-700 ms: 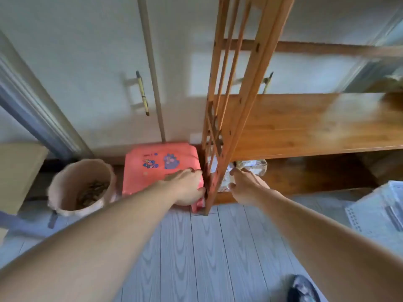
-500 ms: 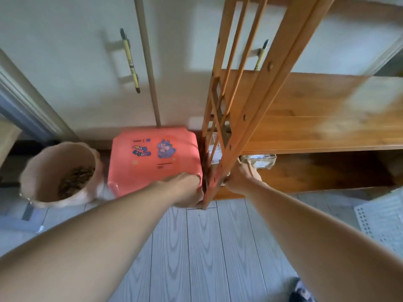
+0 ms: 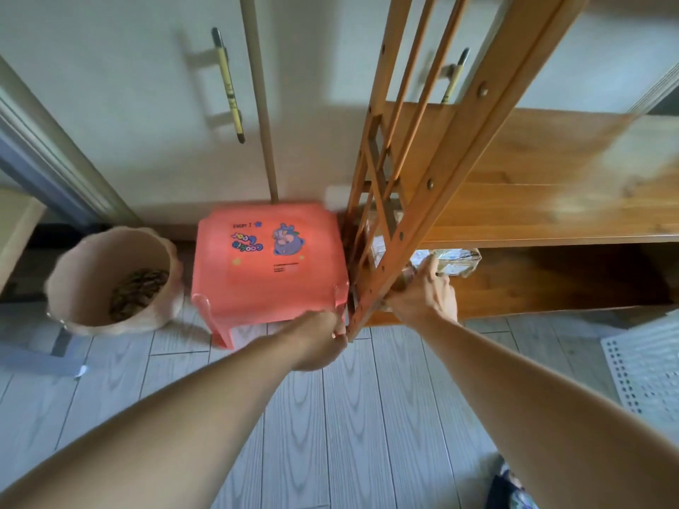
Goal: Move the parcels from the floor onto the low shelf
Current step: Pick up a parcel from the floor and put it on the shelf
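Note:
A brown parcel (image 3: 457,259) wrapped in clear tape lies on the low shelf (image 3: 551,284) of a wooden rack, at its left end just behind the slanted side frame (image 3: 422,200). My right hand (image 3: 422,297) reaches under the upper board and grips the parcel's near corner, thumb on top. A second pale parcel (image 3: 378,247) shows partly through the frame's slats. My left hand (image 3: 323,337) sits at the foot of the frame's front post, beside the stool's corner. Its fingers curl away from view.
A pink plastic stool (image 3: 268,262) stands right against the rack's left side. A beige bucket (image 3: 110,281) with brown contents is further left. White cabinet doors (image 3: 147,104) are behind. A white perforated tray (image 3: 646,369) lies on the floor at right.
My left hand slid off the stool's top down to the foot of the post. My right hand reached further onto the parcel on the low shelf. The view moved closer.

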### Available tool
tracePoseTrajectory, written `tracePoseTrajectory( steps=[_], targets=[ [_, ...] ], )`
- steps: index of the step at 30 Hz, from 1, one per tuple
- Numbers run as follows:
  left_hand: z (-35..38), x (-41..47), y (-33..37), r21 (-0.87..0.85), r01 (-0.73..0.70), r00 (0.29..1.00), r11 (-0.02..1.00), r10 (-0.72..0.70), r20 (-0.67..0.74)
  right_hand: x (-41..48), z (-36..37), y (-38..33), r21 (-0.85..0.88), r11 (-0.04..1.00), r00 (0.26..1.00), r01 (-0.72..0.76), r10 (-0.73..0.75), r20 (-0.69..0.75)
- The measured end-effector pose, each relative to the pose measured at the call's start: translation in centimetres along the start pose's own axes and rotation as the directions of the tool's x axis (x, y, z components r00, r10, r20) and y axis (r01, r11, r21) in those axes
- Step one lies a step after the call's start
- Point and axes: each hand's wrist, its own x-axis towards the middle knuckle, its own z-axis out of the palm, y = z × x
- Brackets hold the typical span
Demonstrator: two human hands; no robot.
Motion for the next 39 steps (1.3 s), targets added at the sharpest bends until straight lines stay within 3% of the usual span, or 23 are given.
tracePoseTrajectory(
  steps=[3, 6, 9, 12, 15, 17, 19, 21, 25, 27, 29, 31, 35, 37, 39],
  targets=[
    [2.0, -3.9, 1.9, -0.108, 0.009, 1.0, 0.994, -0.006, 0.03, -4.4, -2.3, 1.6, -0.045, 0.999, 1.0, -0.007, 0.006, -0.022],
    [3.2, -6.6, 3.6, -0.268, 0.039, 0.997, 0.963, -0.055, -0.052, -9.6, -4.2, 2.4, -0.025, 1.0, 0.999, 0.007, -0.008, -0.033],
    [3.4, -9.5, 5.8, -0.498, 0.039, 0.98, 0.866, -0.131, -0.152, -15.7, -6.4, 3.7, -0.032, 0.999, 0.999, -0.016, 0.015, -0.037],
    [3.2, -12.8, 7.5, -0.666, 0.028, 0.97, 0.746, -0.18, -0.161, -21.7, -7.6, 5.2, -0.06, 0.998, 0.999, -0.006, 0.004, -0.039],
    [2.7, -15.4, 8.0, -0.772, -0.022, 0.975, 0.636, -0.156, -0.157, -26.1, -7.9, 5.4, -0.111, 0.977, 0.98, 0.183, -0.19, -0.058],
    [1.5, -17.4, 7.6, -0.86, -0.121, 0.958, 0.495, -0.17, -0.233, -27.4, -8.3, 4.7, -0.078, 0.944, 0.943, 0.319, -0.325, -0.071],
    [-0.3, -19.4, 6.7, -0.905, -0.242, 0.919, 0.35, -0.218, -0.33, -27.5, -9.2, 3.4, -0.067, 0.887, 0.886, 0.456, -0.46, -0.059],
    [-2.2, -21.5, 5.6, -0.909, -0.319, 0.882, 0.268, -0.268, -0.388, -26.8, -10.1, 2.1, -0.062, 0.809, 0.809, 0.585, -0.587, -0.033],
    [-5.3, -24.9, 2.8, -0.911, -0.408, 0.867, 0.061, -0.288, -0.407, -24.5, -11.2, -0.8, 0.148, 0.687, 0.699, 0.711, -0.713, -0.049],
    [-6.3, -25.9, 1.5, -0.892, -0.443, 0.877, -0.084, -0.244, -0.413, -23.3, -11.5, -2.7, 0.442, 0.616, 0.698, 0.652, -0.715, -0.033],
    [-7.1, -25.9, 0.9, -0.87, -0.464, 0.878, -0.165, -0.213, -0.428, -22.1, -12.1, -4.8, 0.692, 0.505, 0.678, 0.516, -0.734, 0.029],
    [-8.0, -25.4, 0.8, -0.873, -0.472, 0.873, -0.124, -0.207, -0.442, -21.1, -12.7, -6.4, 0.814, 0.412, 0.695, 0.409, -0.719, 0.015],
    [-9.0, -24.5, 0.9, -0.844, -0.428, 0.823, 0.324, -0.246, -0.512, -19.1, -14.1, -8.3, 0.889, 0.318, 0.769, 0.33, -0.637, -0.057],
    [-9.5, -24.5, 0.4, -0.788, -0.475, 0.76, 0.391, -0.268, -0.592, -18.4, -14.3, -8.9, 0.881, 0.321, 0.757, 0.347, -0.651, -0.06],
    [-10.4, -25.0, 0.1, -0.745, -0.51, 0.74, 0.43, -0.223, -0.635, -18.3, -14.3, -9.4, 0.89, 0.293, 0.743, 0.35, -0.665, -0.073]
  ],
)
